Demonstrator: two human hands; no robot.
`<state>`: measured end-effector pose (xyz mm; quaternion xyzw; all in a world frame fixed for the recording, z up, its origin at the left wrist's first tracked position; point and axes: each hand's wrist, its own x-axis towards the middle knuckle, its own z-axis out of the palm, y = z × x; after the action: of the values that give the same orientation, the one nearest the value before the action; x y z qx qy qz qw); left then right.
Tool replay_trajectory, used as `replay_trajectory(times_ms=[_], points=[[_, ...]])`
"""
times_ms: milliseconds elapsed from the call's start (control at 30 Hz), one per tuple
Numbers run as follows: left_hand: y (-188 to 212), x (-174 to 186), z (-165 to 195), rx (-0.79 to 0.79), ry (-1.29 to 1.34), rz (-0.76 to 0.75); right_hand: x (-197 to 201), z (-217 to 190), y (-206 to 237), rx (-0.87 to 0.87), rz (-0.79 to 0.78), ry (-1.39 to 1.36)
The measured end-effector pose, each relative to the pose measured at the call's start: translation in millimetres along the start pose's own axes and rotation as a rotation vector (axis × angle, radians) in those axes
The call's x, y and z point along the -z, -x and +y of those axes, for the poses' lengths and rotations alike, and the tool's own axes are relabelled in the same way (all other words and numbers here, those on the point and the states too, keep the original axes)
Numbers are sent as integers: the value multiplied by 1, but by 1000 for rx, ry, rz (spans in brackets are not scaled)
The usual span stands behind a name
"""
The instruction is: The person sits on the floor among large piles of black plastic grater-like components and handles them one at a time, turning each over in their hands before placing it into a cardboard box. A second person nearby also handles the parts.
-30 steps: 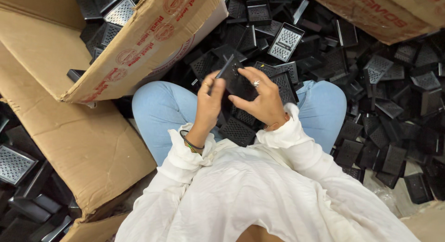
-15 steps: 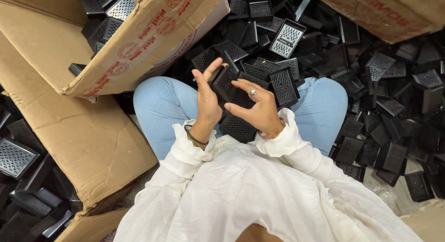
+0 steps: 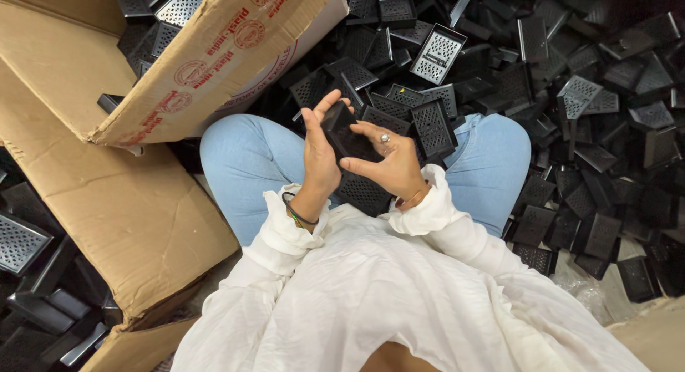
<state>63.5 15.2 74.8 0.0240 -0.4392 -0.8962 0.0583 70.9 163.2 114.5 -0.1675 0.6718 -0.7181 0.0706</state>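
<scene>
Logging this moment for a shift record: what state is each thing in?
Black part: held up over the lap, in both hands.
Left hand: closed on the part's left side.
Right hand: grip on the part's right side, ring on one finger.
Cardboard box: open, tipped, black perforated trays inside.
Pile of black trays: loose, jumbled on the floor.

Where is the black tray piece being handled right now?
In the head view, the black tray piece sits centre frame, held between the left hand and right hand, above the lap.
</scene>
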Motion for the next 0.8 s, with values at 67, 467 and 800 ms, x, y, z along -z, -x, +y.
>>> replay_trajectory(times_ms=[67,467,800], points=[[3,-1,-2,-60,-18,-23,-6,3,4,58,3,40],[3,5,50,64,173,-162,6,18,1,-411,-117,-534],[-40,49,109,-722,-929,330,63,16,11,42,141,553]])
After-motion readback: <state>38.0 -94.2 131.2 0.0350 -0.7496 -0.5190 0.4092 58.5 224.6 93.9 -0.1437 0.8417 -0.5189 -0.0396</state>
